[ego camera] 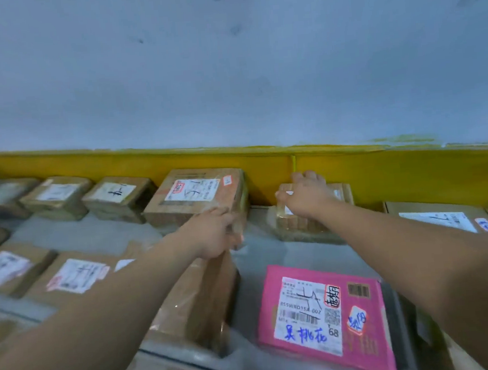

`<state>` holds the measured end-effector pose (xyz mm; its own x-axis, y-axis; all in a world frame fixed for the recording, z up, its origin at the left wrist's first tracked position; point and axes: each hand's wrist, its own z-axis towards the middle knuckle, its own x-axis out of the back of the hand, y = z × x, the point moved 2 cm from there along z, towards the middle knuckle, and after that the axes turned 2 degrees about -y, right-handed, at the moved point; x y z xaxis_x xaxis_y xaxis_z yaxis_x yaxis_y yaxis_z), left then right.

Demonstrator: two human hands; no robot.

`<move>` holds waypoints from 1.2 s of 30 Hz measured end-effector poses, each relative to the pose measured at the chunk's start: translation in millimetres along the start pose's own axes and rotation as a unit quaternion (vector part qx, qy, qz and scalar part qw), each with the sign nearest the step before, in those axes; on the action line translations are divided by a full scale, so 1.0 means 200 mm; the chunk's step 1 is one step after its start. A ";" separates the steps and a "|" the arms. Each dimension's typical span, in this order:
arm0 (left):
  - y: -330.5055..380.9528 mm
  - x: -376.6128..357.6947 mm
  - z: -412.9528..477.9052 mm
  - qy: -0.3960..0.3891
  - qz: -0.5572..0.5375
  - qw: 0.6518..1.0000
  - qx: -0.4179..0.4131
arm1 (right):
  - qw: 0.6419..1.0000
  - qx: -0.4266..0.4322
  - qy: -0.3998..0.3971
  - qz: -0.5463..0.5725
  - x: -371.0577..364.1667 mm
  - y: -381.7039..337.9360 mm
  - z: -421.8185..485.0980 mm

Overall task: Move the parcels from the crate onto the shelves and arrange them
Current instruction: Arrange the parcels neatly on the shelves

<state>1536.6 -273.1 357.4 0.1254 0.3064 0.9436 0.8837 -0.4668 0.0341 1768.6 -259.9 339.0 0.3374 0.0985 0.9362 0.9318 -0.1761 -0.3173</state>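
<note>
Small parcel point(298, 227), a brown carton glossy with tape, sits at the back of the grey shelf point(254, 260), just in front of the yellow rail point(382, 171), in the head camera's one blurred view. The right hand point(305, 197) lies over its top, fingers point(309, 176) curled past the far edge and thumb at the left end: a grip from above. The carton lies flat, label upward and mostly hidden under the hand. Its long axis runs left to right, roughly along the rail, with a long side facing the camera.

The left hand point(214, 234) reaches to the near right corner of the large labelled box point(197, 194) next door. Blur hides whether its fingers grip, press or merely touch. A gap separates that box from the small parcel. The crate is out of frame.

Risks, judged from this pose: a push toward the rail could skew the carton, since the grip sits toward its left end. Sliding it left could jam it against the larger box. The right forearm passes above the pink parcel point(322, 310) near the shelf's front, and a dropped elbow could nudge it outward. The tall brown carton point(205, 299) under the left wrist looks liable to tip if leaned on.
</note>
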 end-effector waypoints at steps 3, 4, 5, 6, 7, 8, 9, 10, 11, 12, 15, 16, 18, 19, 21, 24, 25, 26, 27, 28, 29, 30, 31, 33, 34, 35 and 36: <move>-0.24 -0.03 -0.19 0.011 -0.014 0.999 0.041 | 0.999 0.028 -0.024 0.020 -0.08 -0.28 -0.11; -0.34 -0.06 -0.26 0.007 -0.022 0.998 0.060 | 0.998 0.042 -0.033 0.021 -0.12 -0.39 -0.15; -0.44 -0.09 -0.33 0.005 -0.033 0.996 0.080 | 0.997 0.053 -0.045 0.018 -0.17 -0.48 -0.20; -0.53 -0.13 -0.40 0.006 -0.045 0.994 0.099 | 0.996 0.060 -0.056 0.020 -0.21 -0.57 -0.24; -0.62 -0.17 -0.47 0.009 -0.059 0.991 0.118 | 0.996 0.061 -0.064 0.028 -0.25 -0.65 -0.28; -0.69 -0.20 -0.53 0.010 -0.075 0.988 0.138 | 0.995 0.060 -0.070 0.036 -0.28 -0.71 -0.32; -0.75 -0.24 -0.58 0.008 -0.090 0.984 0.154 | 0.995 0.053 -0.076 0.040 -0.32 -0.76 -0.35; -0.79 -0.28 -0.62 0.002 -0.103 0.981 0.163 | 0.995 0.043 -0.080 0.039 -0.35 -0.81 -0.38; -0.82 -0.33 -0.66 -0.004 -0.114 0.980 0.165 | 0.995 0.032 -0.084 0.035 -0.38 -0.84 -0.41; -0.84 -0.37 -0.68 -0.006 -0.127 0.979 0.161 | 0.995 0.022 -0.087 0.031 -0.40 -0.86 -0.45; -0.85 -0.46 -0.71 0.029 -0.185 0.971 0.147 | 0.995 0.012 -0.093 0.040 -0.47 -0.89 -0.52; -0.85 -0.47 -0.71 0.052 -0.199 0.967 0.148 | 0.995 0.007 -0.090 0.051 -0.49 -0.89 -0.54; -0.84 -0.48 -0.70 0.082 -0.212 0.963 0.145 | 0.994 -0.006 -0.079 0.075 -0.51 -0.88 -0.56; -0.84 -0.47 -0.69 0.087 -0.215 0.962 0.142 | 0.994 -0.010 -0.073 0.081 -0.51 -0.87 -0.55; -0.84 -0.46 -0.67 0.088 -0.223 0.962 0.135 | 0.994 -0.015 -0.064 0.085 -0.51 -0.86 -0.53; -0.83 -0.44 -0.64 0.088 -0.224 0.962 0.132 | 0.994 -0.021 -0.053 0.096 -0.51 -0.84 -0.49; -0.83 -0.44 -0.63 0.091 -0.224 0.961 0.134 | 0.993 -0.020 -0.051 0.100 -0.51 -0.83 -0.48; -0.82 -0.44 -0.63 0.094 -0.224 0.961 0.135 | 0.993 -0.019 -0.052 0.103 -0.51 -0.82 -0.46; -0.82 -0.44 -0.62 0.094 -0.224 0.960 0.136 | 0.993 -0.017 -0.055 0.106 -0.51 -0.82 -0.45; -0.83 -0.44 -0.62 0.090 -0.221 0.962 0.135 | 0.992 -0.017 -0.058 0.108 -0.51 -0.82 -0.44; -0.83 -0.44 -0.61 0.084 -0.214 0.964 0.131 | 0.992 -0.016 -0.059 0.110 -0.52 -0.82 -0.43; -0.83 -0.44 -0.60 0.075 -0.205 0.968 0.126 | 0.992 -0.016 -0.057 0.108 -0.52 -0.82 -0.43; -0.84 -0.44 -0.59 0.063 -0.200 0.970 0.122 | 0.993 -0.016 -0.055 0.101 -0.51 -0.82 -0.42; -0.86 -0.44 -0.58 0.041 -0.217 0.968 0.117 | 0.997 -0.010 -0.050 0.064 -0.50 -0.82 -0.40; -0.87 -0.44 -0.57 0.031 -0.232 0.965 0.115 | 0.998 -0.006 -0.048 0.043 -0.49 -0.82 -0.39; -0.88 -0.43 -0.56 0.022 -0.242 0.963 0.113 | 0.998 -0.002 -0.048 0.026 -0.47 -0.82 -0.38; -0.89 -0.41 -0.54 0.016 -0.247 0.963 0.108 | 0.999 0.000 -0.048 0.017 -0.46 -0.82 -0.37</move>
<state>1319.3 -304.6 309.1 -0.3451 0.4190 0.8399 0.9054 -0.0873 0.4156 1575.3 -312.1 315.7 0.3797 0.1852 0.9064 0.9198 -0.1800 -0.3486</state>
